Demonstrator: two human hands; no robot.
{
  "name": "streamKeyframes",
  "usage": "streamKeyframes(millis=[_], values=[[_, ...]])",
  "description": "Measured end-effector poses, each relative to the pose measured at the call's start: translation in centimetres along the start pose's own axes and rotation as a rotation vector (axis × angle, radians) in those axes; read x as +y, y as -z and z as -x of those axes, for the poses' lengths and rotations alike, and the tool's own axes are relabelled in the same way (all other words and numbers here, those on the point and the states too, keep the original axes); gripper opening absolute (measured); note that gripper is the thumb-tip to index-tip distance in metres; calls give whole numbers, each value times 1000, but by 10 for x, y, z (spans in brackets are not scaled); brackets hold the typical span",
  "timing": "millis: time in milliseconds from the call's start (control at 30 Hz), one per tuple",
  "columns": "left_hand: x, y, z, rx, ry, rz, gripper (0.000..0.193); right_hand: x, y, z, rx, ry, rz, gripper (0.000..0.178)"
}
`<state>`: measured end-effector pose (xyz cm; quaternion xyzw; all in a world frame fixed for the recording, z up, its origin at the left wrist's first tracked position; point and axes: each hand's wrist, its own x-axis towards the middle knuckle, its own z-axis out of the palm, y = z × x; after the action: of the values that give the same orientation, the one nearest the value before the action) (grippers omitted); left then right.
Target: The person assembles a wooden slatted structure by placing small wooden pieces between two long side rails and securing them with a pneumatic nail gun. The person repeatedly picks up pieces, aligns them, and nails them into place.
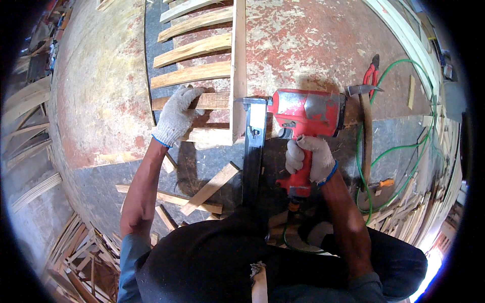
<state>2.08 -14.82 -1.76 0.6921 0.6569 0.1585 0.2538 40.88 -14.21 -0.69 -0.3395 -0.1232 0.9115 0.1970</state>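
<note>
Head view, looking straight down: a red pneumatic nail gun (pixel 303 113) is gripped by the right hand (pixel 309 160), which wears a white knit glove and is clenched around the red handle below the gun's body. The gun's nose is pointed left and is set against an upright wooden rail (pixel 238 70), with its long dark magazine (pixel 253 151) hanging down toward the person. The left hand (pixel 178 115), gloved alike, is laid flat with fingers spread over a wooden slat (pixel 202 101) just left of the rail; the slat is pressed down rather than grasped. The gun thus sits just right of the left hand, with only the rail and the slat's end between them. Further slats (pixel 194 49) are seen above, spaced apart like ladder rungs and joined to the same rail. All of this rests on a worn counter (pixel 313 40) with flaking red and pale paint. A hammer (pixel 366 126) is lying just right of the gun, its head near a pair of red-handled pliers (pixel 372 70). A green air hose (pixel 404 151) is looped over the right side of the surface. Loose wood offcuts (pixel 207 189) are scattered on the grey floor between the forearms.
</note>
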Motion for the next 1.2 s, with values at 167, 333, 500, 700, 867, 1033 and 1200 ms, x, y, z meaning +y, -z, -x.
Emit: streamKeyframes(millis=[167, 333, 500, 700, 867, 1033, 1200], values=[[14, 6, -1, -15, 41, 2, 54, -3, -4, 3, 21, -3, -13, 37], [3, 3, 0, -39, 26, -16, 52, -2, -2, 3, 0, -1, -16, 37], [4, 0, -1, -36, 39, 13, 52, 1, -4, 3, -4, 20, 41, 34], [-4, -2, -1, -29, 13, -13, 52, 0, -10, 6, 36, -1, 45, 35], [5, 2, -1, -31, 32, -2, 55, 2, -7, 6, 4, 6, 41, 33], [-3, -1, 0, -32, 34, -6, 54, 1, -6, 6, 12, -6, 20, 36], [8, 9, -2, -90, 63, -2, 54, -4, -1, 10, 52, 52, 14, 34]])
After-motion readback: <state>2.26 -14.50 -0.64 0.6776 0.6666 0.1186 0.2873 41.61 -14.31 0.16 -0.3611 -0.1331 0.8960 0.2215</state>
